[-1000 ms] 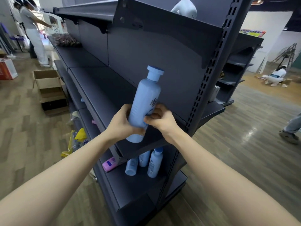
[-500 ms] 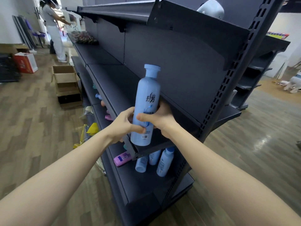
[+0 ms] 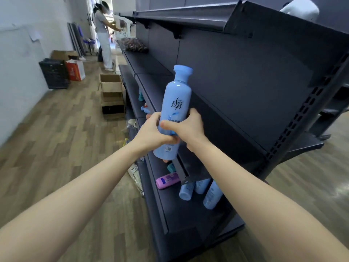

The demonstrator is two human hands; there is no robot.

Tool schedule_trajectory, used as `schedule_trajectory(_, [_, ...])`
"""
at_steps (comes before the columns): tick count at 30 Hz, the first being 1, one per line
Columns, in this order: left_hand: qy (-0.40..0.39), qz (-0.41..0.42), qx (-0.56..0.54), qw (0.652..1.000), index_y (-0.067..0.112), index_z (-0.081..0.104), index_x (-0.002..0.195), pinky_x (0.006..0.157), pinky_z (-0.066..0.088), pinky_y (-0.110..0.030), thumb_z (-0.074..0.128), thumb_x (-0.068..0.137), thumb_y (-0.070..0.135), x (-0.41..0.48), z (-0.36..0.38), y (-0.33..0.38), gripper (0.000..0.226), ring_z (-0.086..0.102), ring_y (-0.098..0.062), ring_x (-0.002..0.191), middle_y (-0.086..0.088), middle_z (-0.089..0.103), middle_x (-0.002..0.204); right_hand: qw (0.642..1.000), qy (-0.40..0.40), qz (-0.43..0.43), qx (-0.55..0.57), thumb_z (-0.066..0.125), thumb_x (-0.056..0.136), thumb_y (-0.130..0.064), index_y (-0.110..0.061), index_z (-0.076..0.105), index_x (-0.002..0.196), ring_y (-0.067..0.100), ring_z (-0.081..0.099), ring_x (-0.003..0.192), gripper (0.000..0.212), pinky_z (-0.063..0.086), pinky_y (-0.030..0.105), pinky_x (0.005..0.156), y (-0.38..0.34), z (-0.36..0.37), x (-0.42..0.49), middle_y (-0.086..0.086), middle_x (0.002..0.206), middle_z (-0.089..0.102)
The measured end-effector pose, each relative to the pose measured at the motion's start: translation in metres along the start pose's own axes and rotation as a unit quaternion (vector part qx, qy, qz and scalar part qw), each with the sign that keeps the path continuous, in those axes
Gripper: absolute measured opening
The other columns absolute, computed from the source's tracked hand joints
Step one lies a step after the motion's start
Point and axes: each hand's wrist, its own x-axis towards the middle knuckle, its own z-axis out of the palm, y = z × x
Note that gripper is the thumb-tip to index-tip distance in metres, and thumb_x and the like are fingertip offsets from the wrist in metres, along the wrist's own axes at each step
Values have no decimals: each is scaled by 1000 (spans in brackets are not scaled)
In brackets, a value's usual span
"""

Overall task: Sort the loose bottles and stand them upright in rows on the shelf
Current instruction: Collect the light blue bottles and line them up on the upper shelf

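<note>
my left hand and right hand both wrap the lower half of the blue bottle, fingers curled round it, right thumb across the label. the bottle is upright, cap on top, at the front lip of the dark shelf; i cannot tell if its base touches. on the tier below, a pink bottle lies flat near pale blue bottles.
</note>
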Motion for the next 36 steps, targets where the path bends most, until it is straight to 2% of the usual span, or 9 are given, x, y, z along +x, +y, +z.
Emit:
schedule_trajectory(2, [20,-8,4,1000,19,50,107,67,53,-25,75,47,19,-1,-8,-3,65,64,-7,82,5,62,98,1000,-27,-8,-7,87,57,-16,-14,50,103,15,65,91,59,59,41,74,-3,9,0,0,100,62])
schedule_trajectory(6, [76,-17,3,997,17,51,111,80,57,-43,77,47,19,-6,-24,-15,69,66,-17,93,1,65,104,996,-88,-30,-17,83,61,-15,-15,47,108,16,63,97,59,58,39,77,-6,26,2,1,106,60])
schedule_trajectory(11, [119,-37,7,992,19,51,116,84,55,-46,77,45,20,-11,-47,-23,75,65,-18,97,1,66,108,989,-136,-49,-24,82,61,-11,-15,48,106,15,62,97,56,57,38,79,-8,51,5,-1,104,61])
schedule_trajectory(15, [146,-47,20,988,16,51,118,84,56,-43,75,47,21,-17,-60,-28,75,64,-19,99,0,64,112,986,-150,-65,-42,83,62,-12,-15,50,102,12,60,92,52,56,31,74,-12,70,9,-5,99,59])
schedule_trajectory(19, [167,-63,19,984,18,52,114,78,57,-36,74,46,19,-22,-73,-30,71,65,-18,97,0,64,110,983,-164,-68,-43,85,59,-14,-14,54,103,13,62,95,53,57,38,80,-10,89,11,-6,98,60])
schedule_trajectory(22, [168,-72,18,983,17,50,112,76,55,-30,80,54,10,-26,-85,-33,65,63,-17,97,-1,63,110,981,-180,-70,-38,85,60,-13,-14,53,102,11,61,91,53,57,34,78,-10,101,12,-10,92,58])
schedule_trajectory(25, [169,-80,28,982,15,49,114,80,53,-29,76,68,-1,-29,-97,-37,56,62,-13,94,1,63,107,979,-191,-69,-28,84,59,-11,-13,53,102,13,62,93,53,56,33,80,-9,112,12,-5,97,61])
schedule_trajectory(31, [177,-92,36,979,15,48,117,75,51,-22,75,70,-1,-30,-117,-44,56,60,-11,93,8,60,100,977,-204,-62,-28,83,57,-13,-14,52,100,14,62,94,53,54,32,79,-8,138,18,-3,97,62])
schedule_trajectory(36, [189,-103,28,976,12,48,121,79,52,-23,74,70,-3,-29,-144,-55,59,61,-14,98,-1,62,110,973,-221,-59,-16,83,57,-12,-11,56,103,15,63,94,53,52,27,72,-10,167,24,0,100,64])
